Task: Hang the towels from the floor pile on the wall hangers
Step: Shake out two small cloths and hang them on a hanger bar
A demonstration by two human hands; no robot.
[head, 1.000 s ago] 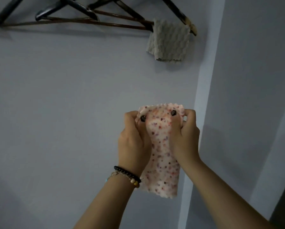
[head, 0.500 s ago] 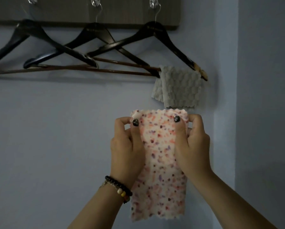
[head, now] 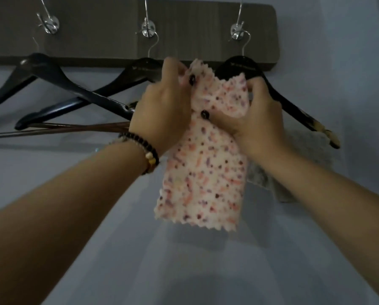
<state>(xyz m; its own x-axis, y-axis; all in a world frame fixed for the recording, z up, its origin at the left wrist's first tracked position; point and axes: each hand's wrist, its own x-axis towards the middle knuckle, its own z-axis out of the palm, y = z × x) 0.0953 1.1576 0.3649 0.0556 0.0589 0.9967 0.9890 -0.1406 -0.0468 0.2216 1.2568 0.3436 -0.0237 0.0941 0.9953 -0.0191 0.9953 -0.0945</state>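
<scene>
A small pink speckled towel (head: 202, 172) with a zigzag edge hangs from both my hands in front of the wall hangers. My left hand (head: 162, 108) pinches its upper left corner, thumb on the front. My right hand (head: 253, 113) grips its upper right part, thumb pressed on the cloth. The towel's top reaches up between the middle hanger (head: 91, 95) and the right hanger (head: 291, 102). A grey textured towel (head: 280, 186) hangs on the right hanger's bar, mostly hidden behind my right arm.
A dark wooden board (head: 100, 31) on the wall carries three metal hooks (head: 148, 29). A third black hanger (head: 41, 73) hangs at the left, its arm crossing the middle one. The pale wall fills the space below.
Both hands have raised the pink towel from below the grey towel up to the hangers. The view has tilted up, so the board and hooks show fully.
</scene>
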